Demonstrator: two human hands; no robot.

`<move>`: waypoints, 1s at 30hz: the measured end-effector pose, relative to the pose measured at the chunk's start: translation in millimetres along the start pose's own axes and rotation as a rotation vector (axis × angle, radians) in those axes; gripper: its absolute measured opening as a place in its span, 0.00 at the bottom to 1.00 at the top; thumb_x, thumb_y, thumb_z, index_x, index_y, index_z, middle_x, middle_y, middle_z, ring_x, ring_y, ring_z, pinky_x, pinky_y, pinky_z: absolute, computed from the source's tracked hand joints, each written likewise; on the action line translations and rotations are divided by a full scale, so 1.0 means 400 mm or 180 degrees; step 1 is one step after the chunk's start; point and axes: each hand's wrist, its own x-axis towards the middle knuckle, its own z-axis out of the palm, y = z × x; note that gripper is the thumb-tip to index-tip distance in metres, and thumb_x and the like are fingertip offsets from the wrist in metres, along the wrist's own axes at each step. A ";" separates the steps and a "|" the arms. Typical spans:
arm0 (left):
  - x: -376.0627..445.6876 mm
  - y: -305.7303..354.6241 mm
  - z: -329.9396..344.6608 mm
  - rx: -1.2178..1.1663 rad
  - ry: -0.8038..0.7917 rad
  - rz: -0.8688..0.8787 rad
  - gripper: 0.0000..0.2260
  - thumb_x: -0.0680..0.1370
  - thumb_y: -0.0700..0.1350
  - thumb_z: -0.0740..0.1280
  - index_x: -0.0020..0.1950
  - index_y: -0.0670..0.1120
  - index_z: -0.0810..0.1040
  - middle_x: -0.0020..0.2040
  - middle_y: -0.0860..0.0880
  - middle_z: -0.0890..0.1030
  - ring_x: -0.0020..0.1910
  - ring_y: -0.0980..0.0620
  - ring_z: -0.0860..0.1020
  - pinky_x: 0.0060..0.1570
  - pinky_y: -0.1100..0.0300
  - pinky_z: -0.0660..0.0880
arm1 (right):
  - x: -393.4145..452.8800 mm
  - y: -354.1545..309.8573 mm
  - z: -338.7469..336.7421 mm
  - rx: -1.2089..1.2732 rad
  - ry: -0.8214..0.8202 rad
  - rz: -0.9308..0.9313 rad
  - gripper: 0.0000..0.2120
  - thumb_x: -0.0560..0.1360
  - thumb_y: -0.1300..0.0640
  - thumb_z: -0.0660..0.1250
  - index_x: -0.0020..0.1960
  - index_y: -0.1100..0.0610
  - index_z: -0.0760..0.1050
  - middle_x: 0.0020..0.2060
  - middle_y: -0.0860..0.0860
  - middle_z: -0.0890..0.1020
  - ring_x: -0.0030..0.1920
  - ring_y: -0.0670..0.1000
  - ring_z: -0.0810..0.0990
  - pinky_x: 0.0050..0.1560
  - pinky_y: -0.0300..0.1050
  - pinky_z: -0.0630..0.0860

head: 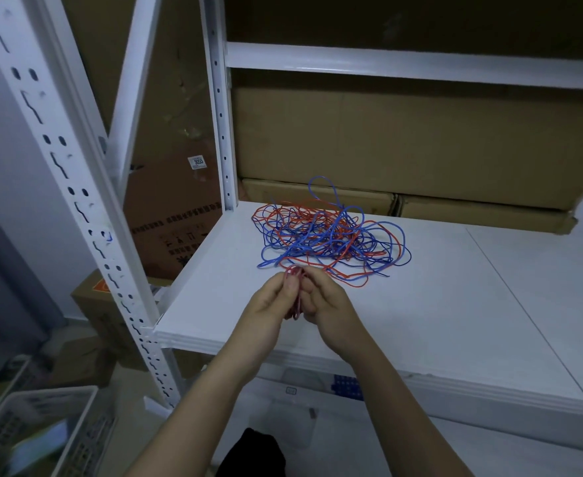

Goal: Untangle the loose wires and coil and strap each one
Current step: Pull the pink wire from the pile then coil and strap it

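1. A small bundle of thin red wire (294,293), wound into narrow loops, is held upright between both hands just above the near part of the shelf (455,304).
2. The left hand (268,301) curls its fingers round the left side of the loops; the right hand (321,301) curls round the right side, and the two hands nearly touch.
3. A strand of the same red wire runs from the top of the bundle back to the tangle (327,235), a loose heap of smooth red and blue wires lying on the shelf just beyond the hands. One blue loop stands up at the far side of the heap.
4. The shelf is a flat, matte white board with a seam to the right.
5. White metal posts (219,108) with rows of punched holes rise at the left.
6. Brown cardboard boxes (403,142) with plain, dull faces fill the far side of the shelf.
7. A pale plastic basket (42,435) with slotted walls sits at the near left, below.
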 end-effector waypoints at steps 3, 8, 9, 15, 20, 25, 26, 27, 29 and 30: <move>-0.014 0.019 -0.026 -0.0199 -0.0227 0.0072 0.13 0.80 0.52 0.61 0.42 0.48 0.80 0.40 0.48 0.77 0.43 0.51 0.72 0.47 0.57 0.68 | -0.005 -0.011 -0.005 -0.0309 0.0082 -0.0111 0.11 0.82 0.61 0.56 0.59 0.54 0.74 0.41 0.45 0.76 0.40 0.45 0.73 0.40 0.34 0.69; 0.001 0.025 -0.043 0.0326 0.0238 0.0049 0.12 0.83 0.44 0.55 0.50 0.44 0.77 0.39 0.53 0.81 0.41 0.58 0.78 0.50 0.63 0.75 | -0.014 -0.018 0.006 -0.1474 0.0397 -0.0654 0.11 0.82 0.60 0.57 0.62 0.58 0.73 0.55 0.49 0.79 0.56 0.46 0.75 0.58 0.39 0.70; 0.007 0.023 -0.040 0.0450 0.0330 0.0005 0.12 0.84 0.44 0.54 0.51 0.43 0.75 0.37 0.53 0.80 0.39 0.58 0.78 0.49 0.62 0.75 | -0.014 -0.013 0.012 -0.1690 0.0479 -0.0683 0.12 0.82 0.60 0.57 0.63 0.59 0.73 0.56 0.50 0.78 0.57 0.48 0.75 0.59 0.41 0.70; 0.014 0.007 -0.023 0.1783 0.0199 0.0106 0.09 0.82 0.53 0.52 0.47 0.53 0.68 0.40 0.47 0.80 0.39 0.52 0.80 0.45 0.53 0.75 | -0.015 -0.002 -0.004 -0.2535 0.0219 -0.0962 0.11 0.81 0.64 0.57 0.59 0.61 0.75 0.54 0.54 0.79 0.55 0.54 0.74 0.55 0.41 0.67; 0.013 0.007 -0.031 0.2085 0.0171 0.0339 0.09 0.83 0.52 0.52 0.43 0.54 0.65 0.28 0.46 0.77 0.25 0.52 0.76 0.33 0.53 0.73 | -0.032 -0.008 -0.016 -0.1610 0.0114 -0.0745 0.12 0.83 0.58 0.55 0.61 0.51 0.73 0.56 0.46 0.77 0.57 0.41 0.74 0.59 0.36 0.69; 0.010 0.001 -0.006 0.1509 0.0564 0.0638 0.09 0.83 0.48 0.54 0.44 0.51 0.68 0.24 0.47 0.74 0.22 0.50 0.74 0.27 0.57 0.71 | -0.045 0.002 0.028 -0.1126 0.0936 -0.0571 0.12 0.79 0.44 0.50 0.51 0.46 0.71 0.36 0.39 0.78 0.40 0.41 0.77 0.43 0.39 0.72; 0.006 -0.003 0.002 0.1287 0.0599 0.0624 0.10 0.83 0.48 0.54 0.44 0.51 0.69 0.24 0.46 0.74 0.20 0.50 0.73 0.25 0.60 0.70 | -0.048 0.006 0.036 -0.1155 0.1127 -0.0527 0.14 0.78 0.42 0.49 0.48 0.46 0.71 0.34 0.41 0.78 0.37 0.43 0.76 0.42 0.44 0.73; 0.003 -0.009 0.011 0.1113 0.0653 0.0613 0.10 0.84 0.47 0.53 0.44 0.50 0.69 0.24 0.46 0.75 0.19 0.51 0.73 0.25 0.62 0.70 | -0.050 0.009 0.043 -0.1182 0.1269 -0.0474 0.15 0.77 0.41 0.48 0.46 0.46 0.70 0.33 0.43 0.78 0.36 0.44 0.76 0.42 0.48 0.72; 0.001 -0.027 0.026 0.0818 0.0815 0.0530 0.11 0.84 0.47 0.52 0.45 0.50 0.70 0.25 0.48 0.76 0.19 0.52 0.72 0.25 0.63 0.70 | -0.057 0.020 0.058 -0.1187 0.1411 -0.0354 0.17 0.77 0.40 0.48 0.45 0.47 0.71 0.33 0.45 0.78 0.36 0.46 0.76 0.42 0.50 0.73; 0.000 -0.037 0.033 0.0714 0.0933 0.0472 0.11 0.84 0.47 0.52 0.45 0.50 0.70 0.26 0.50 0.77 0.21 0.54 0.73 0.26 0.64 0.71 | -0.062 0.027 0.062 -0.1198 0.1401 -0.0309 0.16 0.78 0.40 0.48 0.46 0.47 0.70 0.34 0.44 0.79 0.37 0.45 0.77 0.41 0.48 0.73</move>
